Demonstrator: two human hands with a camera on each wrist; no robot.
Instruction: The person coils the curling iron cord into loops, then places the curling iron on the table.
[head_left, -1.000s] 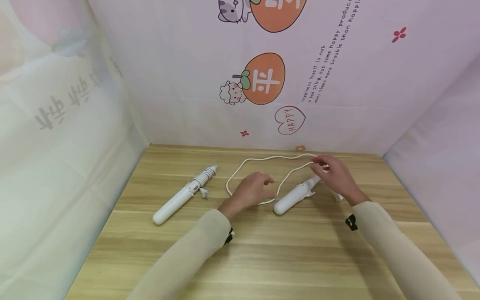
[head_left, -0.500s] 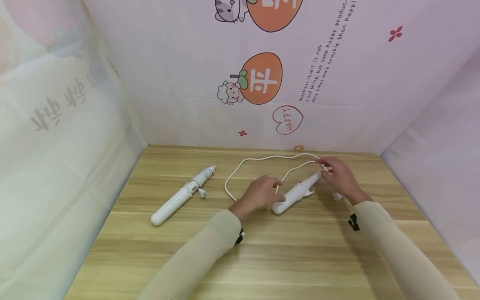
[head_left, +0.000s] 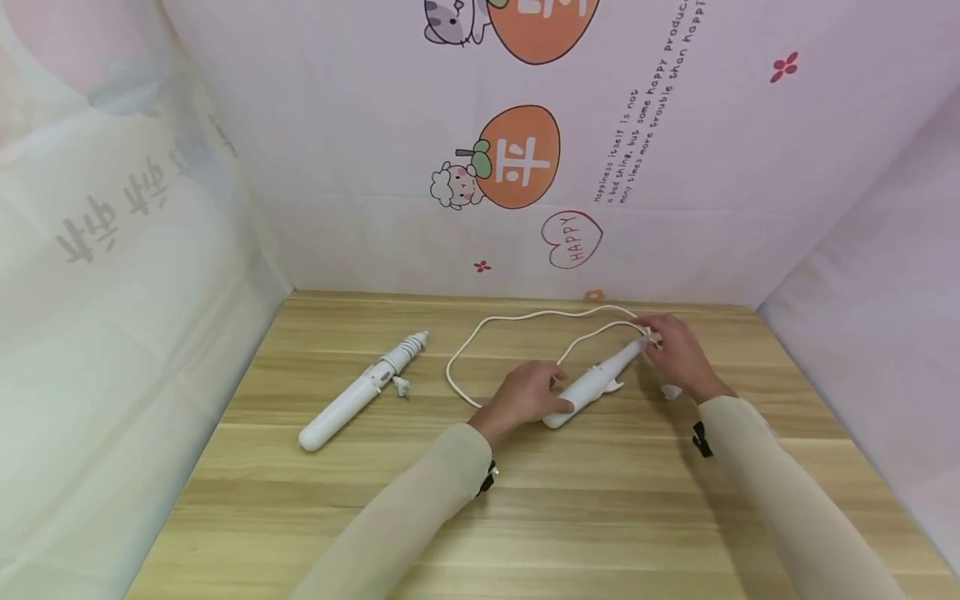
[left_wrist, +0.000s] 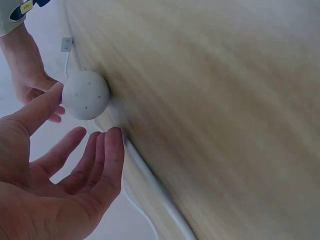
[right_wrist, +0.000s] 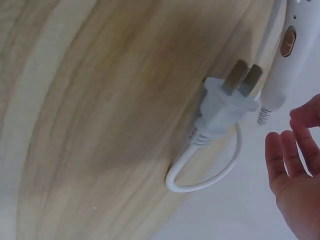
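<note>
A white curling iron (head_left: 594,390) lies slanted on the table, its cord (head_left: 525,317) loosely looped behind it. At its rounded barrel end, my left hand (head_left: 527,393) has thumb and fingers spread around the tip. In the left wrist view the thumb overlaps the edge of the round end (left_wrist: 86,95), while the other fingers stay apart below. My right hand (head_left: 678,354) is at the narrow handle end; the right wrist view shows its fingertips just off the handle (right_wrist: 287,65), thumb and index close together. Beside it lies the two-pin plug (right_wrist: 222,102).
To the left lies a second white curling iron (head_left: 360,396) with its cord wound round the handle and its plug (head_left: 402,386) beside it. Printed cloth walls (head_left: 390,225) enclose the wooden table (head_left: 525,533) at the back and both sides.
My left hand has moved right to the barrel end of the curling iron. My right hand has shifted slightly to the right and lower, near the handle end.
</note>
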